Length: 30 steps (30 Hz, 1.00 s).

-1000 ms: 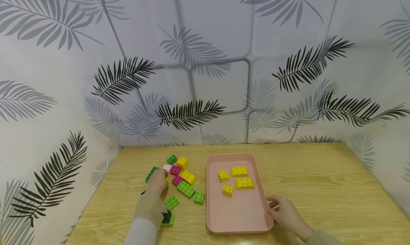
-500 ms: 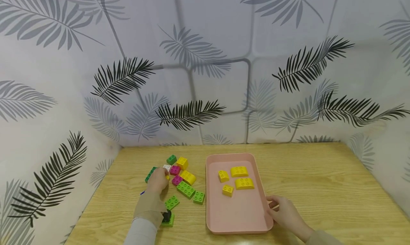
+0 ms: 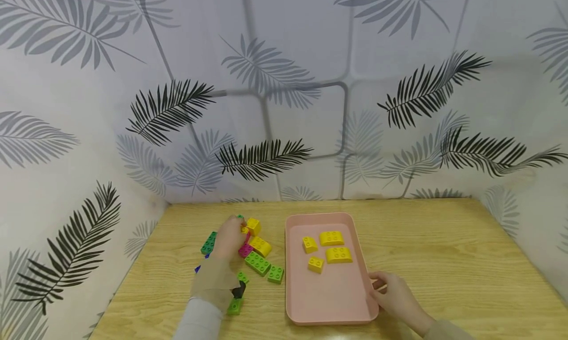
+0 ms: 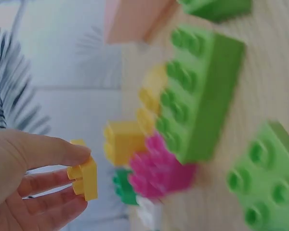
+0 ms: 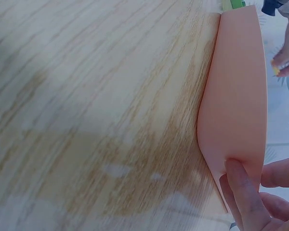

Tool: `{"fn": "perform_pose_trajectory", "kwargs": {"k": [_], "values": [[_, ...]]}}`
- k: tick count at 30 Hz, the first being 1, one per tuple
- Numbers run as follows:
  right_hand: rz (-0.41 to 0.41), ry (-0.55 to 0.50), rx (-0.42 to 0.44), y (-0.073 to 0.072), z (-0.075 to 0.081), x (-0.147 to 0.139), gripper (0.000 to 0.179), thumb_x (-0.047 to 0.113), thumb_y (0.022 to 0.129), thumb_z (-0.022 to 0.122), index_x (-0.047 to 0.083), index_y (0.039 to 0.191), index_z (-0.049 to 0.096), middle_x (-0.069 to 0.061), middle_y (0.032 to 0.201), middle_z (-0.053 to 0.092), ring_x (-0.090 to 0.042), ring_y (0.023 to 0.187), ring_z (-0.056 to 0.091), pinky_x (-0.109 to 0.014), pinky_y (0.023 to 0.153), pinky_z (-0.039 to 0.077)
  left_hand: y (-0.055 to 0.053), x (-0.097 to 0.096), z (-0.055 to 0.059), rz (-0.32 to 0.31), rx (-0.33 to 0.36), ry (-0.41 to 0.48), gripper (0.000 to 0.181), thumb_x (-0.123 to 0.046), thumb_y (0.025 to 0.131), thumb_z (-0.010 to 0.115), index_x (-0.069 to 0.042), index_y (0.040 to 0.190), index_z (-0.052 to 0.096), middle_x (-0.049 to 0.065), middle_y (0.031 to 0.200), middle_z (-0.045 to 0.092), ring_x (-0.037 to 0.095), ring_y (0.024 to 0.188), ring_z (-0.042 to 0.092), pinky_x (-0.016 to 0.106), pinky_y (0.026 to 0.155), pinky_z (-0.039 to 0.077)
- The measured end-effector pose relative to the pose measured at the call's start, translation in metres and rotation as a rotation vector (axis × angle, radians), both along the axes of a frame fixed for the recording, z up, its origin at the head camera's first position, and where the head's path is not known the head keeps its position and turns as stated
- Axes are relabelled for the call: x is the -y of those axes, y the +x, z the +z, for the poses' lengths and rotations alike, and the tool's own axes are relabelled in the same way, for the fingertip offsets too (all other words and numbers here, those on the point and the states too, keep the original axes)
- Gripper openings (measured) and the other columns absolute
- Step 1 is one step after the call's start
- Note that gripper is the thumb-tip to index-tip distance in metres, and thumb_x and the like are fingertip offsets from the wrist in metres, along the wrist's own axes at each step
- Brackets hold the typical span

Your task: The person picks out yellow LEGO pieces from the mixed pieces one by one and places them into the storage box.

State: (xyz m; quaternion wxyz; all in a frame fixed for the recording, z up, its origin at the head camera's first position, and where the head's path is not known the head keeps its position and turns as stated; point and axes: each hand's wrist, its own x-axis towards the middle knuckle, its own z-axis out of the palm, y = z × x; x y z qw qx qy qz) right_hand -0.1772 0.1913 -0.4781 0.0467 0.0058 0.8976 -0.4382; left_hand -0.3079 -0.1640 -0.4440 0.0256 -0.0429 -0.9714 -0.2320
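My left hand (image 3: pixel 228 237) pinches a small yellow toy brick (image 4: pixel 89 179) between thumb and fingers, raised over the loose bricks at the left of the table. Below it, partly hidden in the head view, lie magenta bricks (image 4: pixel 156 173), a yellow cube brick (image 3: pixel 253 226) and a white brick (image 4: pixel 148 211). My right hand (image 3: pixel 397 298) grips the right wall of a pink tray (image 3: pixel 328 298) near its front corner; in the right wrist view fingers lie on both sides of the wall. Inside the tray sit several yellow bricks (image 3: pixel 338 254), spaced apart.
Left of the tray lie light green bricks (image 3: pixel 258 262), a yellow curved brick (image 3: pixel 261 246) and a dark green brick (image 3: pixel 208 243). Blue pieces (image 3: pixel 197 268) show beside the left forearm. A patterned curtain (image 3: pixel 284 108) stands behind the wooden table (image 3: pixel 443 251).
My left hand has lifted the small yellow brick from among the loose bricks and moved forward and slightly right. The right hand and the tray have stayed in place.
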Motion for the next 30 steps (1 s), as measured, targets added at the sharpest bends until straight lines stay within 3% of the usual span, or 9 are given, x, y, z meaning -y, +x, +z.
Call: {"fn": "perform_pose_trajectory", "kwargs": {"k": [7,12,15,22,30], "values": [[0.009,-0.004,-0.023,0.001,-0.001,0.0,0.033,-0.009,0.074,0.064,-0.012,0.107,0.059,-0.009,0.078,0.063,-0.022,0.07,0.063,-0.03,0.057,0.053,0.003,-0.029,0.021,-0.087,-0.05,-0.035,0.026,0.003,0.08,0.062,0.002,0.106,0.063,0.016,0.107,0.057,0.029,0.097,0.057,0.038,0.08,0.05],[0.006,-0.001,-0.023,0.0,-0.002,0.0,0.033,-0.008,0.074,0.064,-0.012,0.107,0.059,-0.009,0.078,0.063,-0.022,0.07,0.062,-0.03,0.057,0.053,0.006,-0.051,0.03,-0.183,-0.128,-0.039,0.024,0.004,0.08,0.062,0.002,0.103,0.064,0.015,0.104,0.058,0.028,0.092,0.058,0.035,0.074,0.051],[0.004,0.003,-0.021,0.0,-0.002,0.0,0.033,-0.008,0.074,0.064,-0.012,0.107,0.059,-0.008,0.078,0.063,-0.021,0.07,0.062,-0.03,0.057,0.053,0.008,-0.067,0.033,-0.232,-0.166,-0.046,0.023,0.002,0.08,0.063,0.002,0.103,0.065,0.015,0.105,0.059,0.028,0.094,0.058,0.035,0.077,0.051],[0.01,-0.023,-0.02,0.001,-0.001,-0.001,0.034,-0.009,0.075,0.063,-0.013,0.108,0.058,-0.01,0.079,0.062,-0.022,0.07,0.062,-0.03,0.057,0.053,0.015,-0.103,0.041,-0.293,-0.135,-0.082,0.024,-0.004,0.083,0.064,-0.004,0.106,0.065,0.008,0.105,0.058,0.02,0.093,0.057,0.031,0.082,0.05],[0.029,-0.026,-0.03,0.002,-0.001,-0.002,0.034,-0.009,0.075,0.062,-0.014,0.108,0.057,-0.01,0.079,0.063,-0.023,0.07,0.063,-0.03,0.057,0.053,0.023,-0.138,0.045,-0.426,-0.096,-0.174,0.023,-0.005,0.082,0.065,-0.007,0.105,0.065,0.003,0.099,0.058,0.014,0.086,0.056,0.022,0.077,0.049]]}}
